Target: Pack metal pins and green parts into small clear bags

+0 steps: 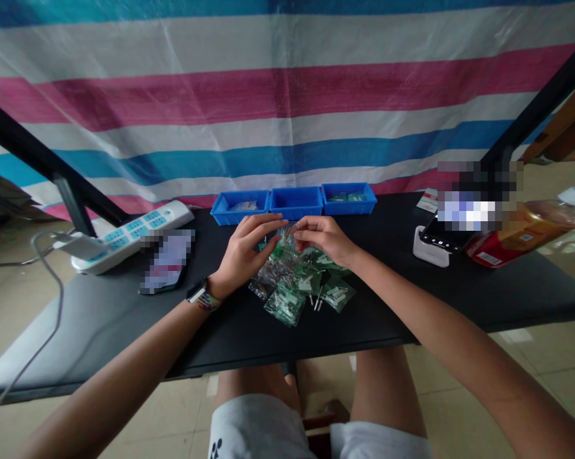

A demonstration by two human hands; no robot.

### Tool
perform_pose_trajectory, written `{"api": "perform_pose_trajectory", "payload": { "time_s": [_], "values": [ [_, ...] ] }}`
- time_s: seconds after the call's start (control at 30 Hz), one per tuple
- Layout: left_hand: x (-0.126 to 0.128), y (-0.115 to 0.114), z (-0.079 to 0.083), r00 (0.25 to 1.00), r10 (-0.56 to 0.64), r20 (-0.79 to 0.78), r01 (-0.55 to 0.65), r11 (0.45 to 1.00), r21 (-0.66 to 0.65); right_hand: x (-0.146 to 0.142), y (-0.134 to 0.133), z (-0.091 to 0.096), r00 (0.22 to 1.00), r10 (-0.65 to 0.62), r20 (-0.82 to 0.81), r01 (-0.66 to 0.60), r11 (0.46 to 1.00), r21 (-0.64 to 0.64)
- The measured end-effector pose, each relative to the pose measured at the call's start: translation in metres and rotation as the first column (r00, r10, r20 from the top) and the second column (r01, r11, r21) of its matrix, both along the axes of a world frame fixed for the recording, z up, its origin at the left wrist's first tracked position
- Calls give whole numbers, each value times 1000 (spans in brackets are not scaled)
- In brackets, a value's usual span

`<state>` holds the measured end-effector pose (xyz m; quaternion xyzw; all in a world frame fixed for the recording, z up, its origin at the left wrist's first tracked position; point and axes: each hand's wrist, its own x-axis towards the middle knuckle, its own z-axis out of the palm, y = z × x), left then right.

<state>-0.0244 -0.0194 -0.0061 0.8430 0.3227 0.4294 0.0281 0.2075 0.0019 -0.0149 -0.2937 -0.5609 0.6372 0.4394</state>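
A heap of small clear plastic bags (287,305) with green and white contents lies on the black table. Over its left edge is my left hand (250,247), fingers stretched forward and thumb held apart. My right hand (324,237) hovers at the far right of the heap, its fingertips pinched together. What sits in that pinch is too small to make out; shiny clear plastic shows between the two hands. A few thin white sticks (318,301) lie loose at the heap's near side, beside a green bag (337,293).
Behind the heap stand three blue bins: the left bin (240,208) and right bin (348,199) hold small bags, flanking the middle bin (296,202). A power strip (134,234) and phone (167,261) lie left. Another phone (447,233) and a bottle (526,233) are right.
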Motion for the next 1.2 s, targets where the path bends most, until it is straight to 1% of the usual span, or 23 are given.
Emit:
{"api": "perform_pose_trajectory", "payload": {
  "time_s": [0.07,0.13,0.23,0.3,0.37,0.43,0.5,0.57,0.63,0.7,0.77,0.83,0.93,1.0,1.07,1.1,1.13,1.2],
  "values": [
    [-1,1,0,1000,-5,-13,5,1000,17,-1,-1,0,1000,30,-5,-30,999,-16],
    [-1,1,-1,1000,-2,19,2,1000,2,-1,-1,-1,999,41,-7,-41,999,-32],
    [-1,3,-3,994,34,105,-26,997,-79,1,2,-1,1000,-25,13,25,1000,-19],
    [-2,6,-6,980,87,179,-53,980,-191,4,5,-1,989,-122,80,117,991,72],
    [-3,11,-8,951,149,270,-55,943,-327,8,6,-1,961,-213,177,172,959,223],
    [-6,18,-10,906,209,368,-34,902,-430,10,5,0,933,-227,279,119,927,356],
    [-11,27,-11,855,261,448,-17,877,-479,9,2,-1,906,-188,378,4,899,439],
    [-17,35,-11,804,300,513,-15,873,-487,8,-1,-2,860,-190,474,-94,853,514],
    [-24,43,-12,759,329,562,-18,873,-487,6,-4,-3,800,-251,546,-151,795,587],
    [-31,50,-14,708,361,607,-19,869,-495,4,-6,-3,754,-294,587,-189,759,623],
    [-36,56,-15,649,399,648,-3,852,-523,4,-7,-3,737,-301,605,-208,750,627],
    [-40,60,-16,592,427,683,37,833,-553,4,-6,-3,740,-290,607,-217,751,624],
    [-42,61,-16,530,446,721,129,798,-588,3,-7,-4,769,-255,587,-220,756,617],
    [-43,59,-16,507,456,731,184,772,-609,2,-7,-4,792,-220,569,-218,769,601],
    [-43,57,-15,517,447,730,204,763,-613,1,-7,-5,812,-187,553,-210,791,575],
    [-43,55,-15,543,429,722,196,771,-606,1,-6,-5,824,-170,541,-200,806,557],
    [-41,53,-15,585,400,706,177,786,-592,1,-5,-5,839,-154,521,-181,825,536],
    [-36,48,-15,703,323,634,113,830,-547,1,-2,-4,883,-135,450,-116,866,487]
  ]
}}
